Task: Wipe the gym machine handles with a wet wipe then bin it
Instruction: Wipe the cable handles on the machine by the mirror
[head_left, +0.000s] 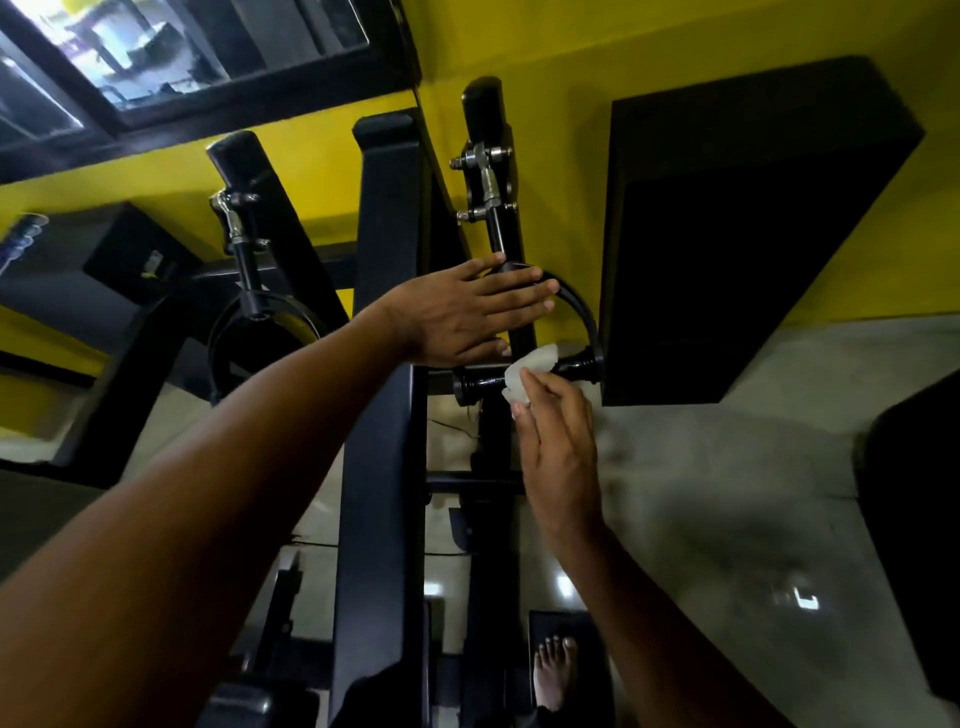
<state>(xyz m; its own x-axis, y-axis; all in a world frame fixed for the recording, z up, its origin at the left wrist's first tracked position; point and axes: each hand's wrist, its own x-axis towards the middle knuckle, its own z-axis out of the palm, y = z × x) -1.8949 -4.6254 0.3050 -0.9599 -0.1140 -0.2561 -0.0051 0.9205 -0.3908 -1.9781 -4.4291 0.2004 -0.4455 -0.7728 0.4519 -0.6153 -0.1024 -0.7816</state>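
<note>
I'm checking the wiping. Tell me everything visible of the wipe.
The wipe is a small, white, crumpled wad, thin and slightly translucent. It sits bunched over the black horizontal grip, toward its right end. The right hand pinches it with its fingertips and holds it against the grip.

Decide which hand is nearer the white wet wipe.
Right. The right hand pinches the wet wipe against the handle bar; the left hand lies flat just above it, on the curved bracket.
</note>
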